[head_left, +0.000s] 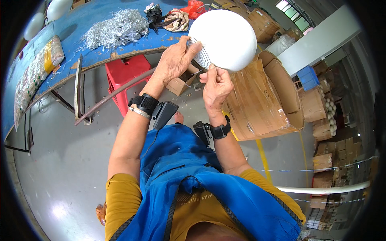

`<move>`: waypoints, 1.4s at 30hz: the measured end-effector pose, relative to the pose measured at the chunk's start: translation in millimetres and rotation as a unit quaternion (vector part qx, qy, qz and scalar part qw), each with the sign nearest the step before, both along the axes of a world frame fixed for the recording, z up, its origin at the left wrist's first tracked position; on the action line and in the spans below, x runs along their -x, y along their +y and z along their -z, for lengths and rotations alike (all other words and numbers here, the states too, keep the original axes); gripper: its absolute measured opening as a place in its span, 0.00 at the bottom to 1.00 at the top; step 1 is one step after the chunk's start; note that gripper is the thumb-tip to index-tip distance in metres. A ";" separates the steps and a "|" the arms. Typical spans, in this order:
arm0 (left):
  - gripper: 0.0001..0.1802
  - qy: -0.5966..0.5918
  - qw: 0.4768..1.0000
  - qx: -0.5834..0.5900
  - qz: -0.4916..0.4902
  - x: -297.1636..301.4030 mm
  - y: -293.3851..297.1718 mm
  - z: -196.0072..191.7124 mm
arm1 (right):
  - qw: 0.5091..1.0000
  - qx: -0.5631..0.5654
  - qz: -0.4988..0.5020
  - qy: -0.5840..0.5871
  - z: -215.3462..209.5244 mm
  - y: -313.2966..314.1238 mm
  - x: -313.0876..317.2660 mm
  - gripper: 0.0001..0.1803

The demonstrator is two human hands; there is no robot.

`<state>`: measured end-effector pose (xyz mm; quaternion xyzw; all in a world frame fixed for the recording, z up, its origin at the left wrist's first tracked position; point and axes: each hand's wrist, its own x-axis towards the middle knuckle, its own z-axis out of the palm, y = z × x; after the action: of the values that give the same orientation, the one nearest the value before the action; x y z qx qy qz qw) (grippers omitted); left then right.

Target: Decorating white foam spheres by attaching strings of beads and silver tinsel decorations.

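Note:
A large smooth white ball (227, 38) is raised in front of me, level with the blue table's edge. Rows of small silvery beads form a strip (203, 56) along its lower left side. My left hand (177, 60) is closed at that side, its thumb pressing the beaded part against the ball. Just below, my right hand (217, 84) pinches finger and thumb together at the lower end of the bead strip. A short thin strand shows by its fingertips. What supports the ball from behind is hidden.
The blue table (102, 68) bears a heap of silver tinsel (118, 30), a black-and-beige cloth bundle and a clear bag (40, 74). A red stool (124, 80) and a brown bar stand below. At right is a big open carton (261, 100); stacked boxes lie beyond.

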<state>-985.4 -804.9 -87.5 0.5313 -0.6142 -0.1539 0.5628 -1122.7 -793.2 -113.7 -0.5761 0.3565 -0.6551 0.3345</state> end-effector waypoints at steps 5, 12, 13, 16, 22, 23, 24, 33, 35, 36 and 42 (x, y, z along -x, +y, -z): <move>0.45 -0.104 0.992 0.002 -0.073 5.0 0.2 0.6 | 1.000 0.004 -0.023 0.000 -4.5 1.0 1.2 0.09; 0.45 -0.117 0.990 0.010 -0.080 6.2 -2.3 4.1 | 0.999 0.018 -0.044 0.022 -4.2 0.5 -1.2 0.09; 0.45 -0.116 0.990 0.009 -0.081 6.9 -2.3 4.2 | 0.999 0.019 -0.041 0.015 -3.0 -0.5 -1.6 0.09; 0.42 -0.165 0.981 0.001 -0.101 8.4 -0.1 3.8 | 0.999 0.020 -0.035 0.008 -4.0 0.5 -2.7 0.08; 0.44 -0.191 0.975 -0.002 -0.115 11.2 3.5 3.6 | 0.999 0.017 -0.032 0.012 -5.5 -0.6 -2.2 0.08; 0.45 -0.197 0.973 -0.009 -0.118 12.2 3.2 3.6 | 0.999 0.016 -0.025 0.018 -5.5 -1.3 -2.2 0.08; 0.45 -0.203 0.972 -0.014 -0.122 13.1 2.7 3.3 | 0.999 0.016 -0.025 0.018 -5.6 -1.5 -2.2 0.08; 0.41 -0.192 0.973 0.002 -0.125 10.8 4.1 -3.4 | 0.999 0.012 0.004 0.041 -1.1 -0.5 -1.2 0.08; 0.41 -0.205 0.970 0.036 -0.128 10.3 2.8 1.5 | 1.000 0.010 -0.025 0.002 0.9 0.1 -0.3 0.08; 0.41 -0.217 0.965 0.069 -0.131 9.5 2.9 2.0 | 1.000 0.010 -0.026 0.002 2.1 1.0 0.1 0.08; 0.41 -0.127 0.986 0.029 -0.101 7.8 -0.5 1.8 | 0.997 0.069 -0.018 -0.006 6.3 2.4 0.0 0.07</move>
<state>-993.2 -805.3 -89.3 0.5892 -0.6282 -0.0092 0.5081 -1122.7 -790.8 -120.0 -0.6001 0.2986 -0.6753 0.3077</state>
